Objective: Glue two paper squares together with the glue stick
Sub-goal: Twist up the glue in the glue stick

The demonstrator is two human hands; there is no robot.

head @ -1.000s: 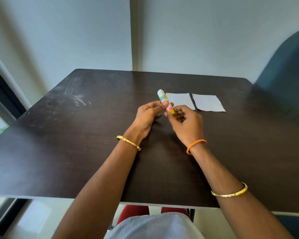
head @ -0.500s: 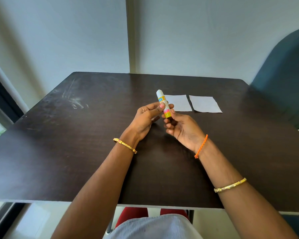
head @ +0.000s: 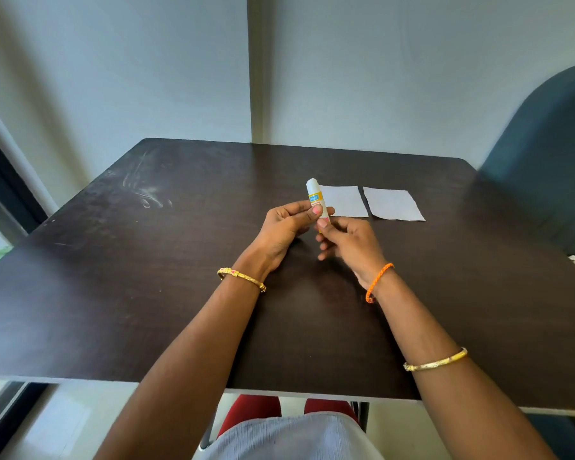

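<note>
Both hands, left hand (head: pixel 284 224) and right hand (head: pixel 347 242), grip the upright glue stick (head: pixel 315 197); beyond them, two paper squares (head: pixel 344 201) wait. A slipping pinch could drop it.

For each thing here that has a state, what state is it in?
glue stick: capped, held near upright above the table by both hands
left hand: closed on the stick's middle
right hand: closed on its base
left paper square: flat, unglued
right paper square: flat, apart from the other

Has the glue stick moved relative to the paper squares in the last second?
No. The glue stick stays upright at the left paper square's near-left corner, in both hands.
</note>
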